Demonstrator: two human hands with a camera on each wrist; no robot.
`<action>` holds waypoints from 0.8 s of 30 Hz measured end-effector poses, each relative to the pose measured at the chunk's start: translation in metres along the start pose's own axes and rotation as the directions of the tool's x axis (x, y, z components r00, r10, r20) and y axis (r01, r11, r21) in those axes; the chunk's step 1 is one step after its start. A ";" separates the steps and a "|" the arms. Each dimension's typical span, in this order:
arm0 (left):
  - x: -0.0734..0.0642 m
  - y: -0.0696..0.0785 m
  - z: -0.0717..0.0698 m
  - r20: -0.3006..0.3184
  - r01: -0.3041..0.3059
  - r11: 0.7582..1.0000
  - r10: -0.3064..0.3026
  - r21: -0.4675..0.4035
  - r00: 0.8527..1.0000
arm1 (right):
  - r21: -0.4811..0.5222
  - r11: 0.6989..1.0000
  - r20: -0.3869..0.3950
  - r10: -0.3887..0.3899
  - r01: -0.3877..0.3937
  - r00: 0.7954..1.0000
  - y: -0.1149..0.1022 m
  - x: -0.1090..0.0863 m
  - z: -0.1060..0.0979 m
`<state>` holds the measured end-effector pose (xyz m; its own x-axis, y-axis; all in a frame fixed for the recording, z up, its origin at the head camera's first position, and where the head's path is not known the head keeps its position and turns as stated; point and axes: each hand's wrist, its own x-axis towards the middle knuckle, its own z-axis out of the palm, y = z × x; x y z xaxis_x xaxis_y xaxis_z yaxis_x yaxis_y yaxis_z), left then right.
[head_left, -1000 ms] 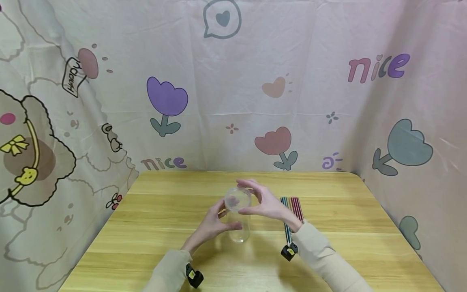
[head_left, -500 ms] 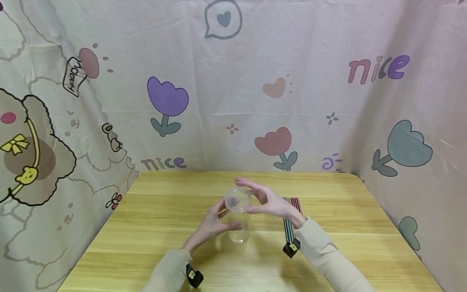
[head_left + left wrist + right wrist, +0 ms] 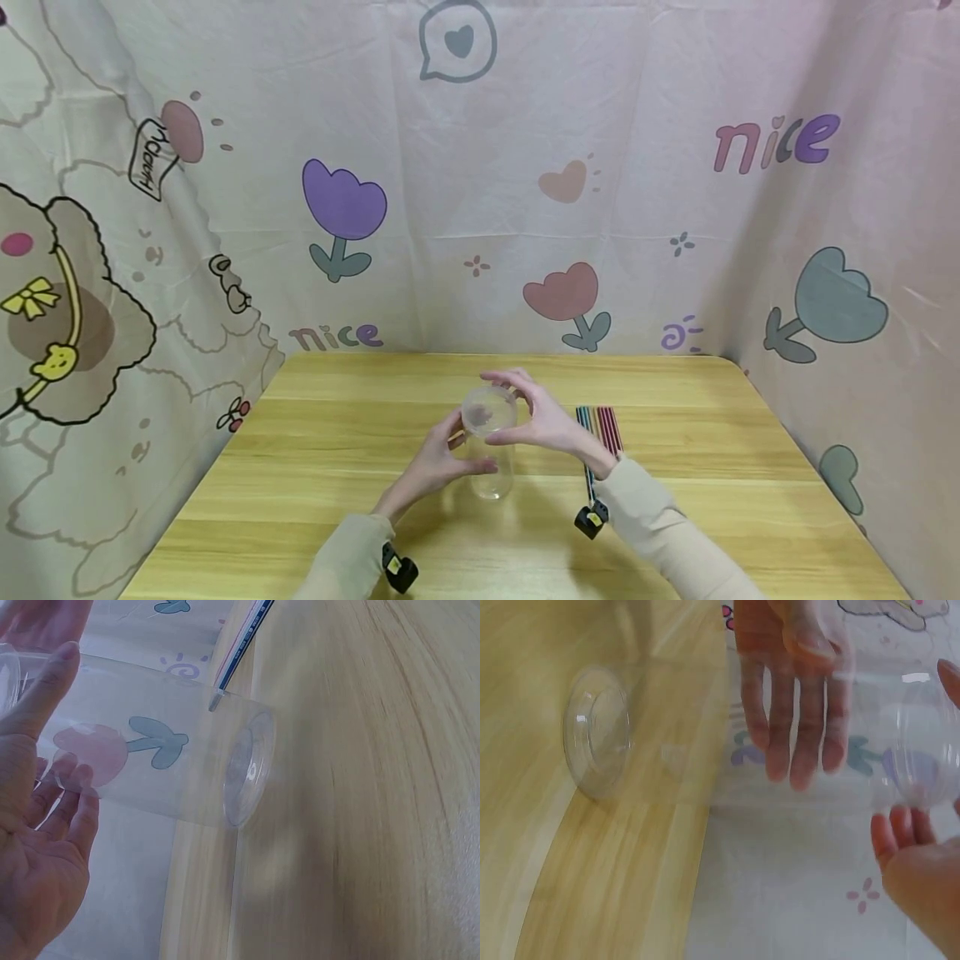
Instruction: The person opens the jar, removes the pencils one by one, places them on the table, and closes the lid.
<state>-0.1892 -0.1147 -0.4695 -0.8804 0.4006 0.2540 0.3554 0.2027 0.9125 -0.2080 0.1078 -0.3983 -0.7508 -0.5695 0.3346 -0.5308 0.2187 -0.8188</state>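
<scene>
A tall clear plastic jar [image 3: 491, 486] stands upright near the middle of the table, and nothing shows inside it. My left hand [image 3: 437, 460] holds its body from the left, thumb in front and fingers behind; in the right wrist view those left-hand fingers [image 3: 780, 727] show through the wall. Over the top sits a clear round lid [image 3: 486, 405]. From the right, my right hand [image 3: 551, 423] grips the lid's edge, the thumb at the near side and the fingers curved round the far side. In the left wrist view the jar's base [image 3: 251, 769] meets the wood.
Several slim striped pencils [image 3: 609, 427], bluish and red, lie side by side right of the jar, partly under my right wrist. The wooden table [image 3: 315, 467] ends at a printed cloth backdrop [image 3: 450, 292]. A small black camera [image 3: 591, 520] sits on the right wrist.
My right hand drew slightly back to the right, then returned with the thumb further left across the lid. My left hand and the jar have stayed in place.
</scene>
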 end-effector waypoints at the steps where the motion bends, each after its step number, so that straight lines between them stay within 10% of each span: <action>1: 0.000 0.000 0.000 0.000 -0.003 1.000 0.003 0.000 1.000 | -0.020 1.000 -0.010 0.010 -0.010 1.000 -0.001 0.000 0.001; 13: 0.000 -0.002 0.000 0.002 0.016 1.000 -0.016 0.006 1.000 | 0.307 0.946 0.148 -0.154 0.103 0.977 0.001 -0.004 -0.013; 19: 0.000 -0.002 0.000 0.012 0.021 1.000 -0.021 0.008 1.000 | 0.266 0.961 0.162 -0.126 0.080 0.979 0.003 -0.003 -0.010; 24: 0.000 -0.001 0.000 0.009 0.023 1.000 -0.023 0.000 1.000 | 0.084 0.994 0.021 -0.076 0.074 0.997 -0.001 -0.001 -0.002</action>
<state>-0.1899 -0.1150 -0.4698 -0.8856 0.4036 0.2298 0.3350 0.2124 0.9180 -0.2071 0.1095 -0.3967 -0.7000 -0.6011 0.3856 -0.5500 0.1092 -0.8280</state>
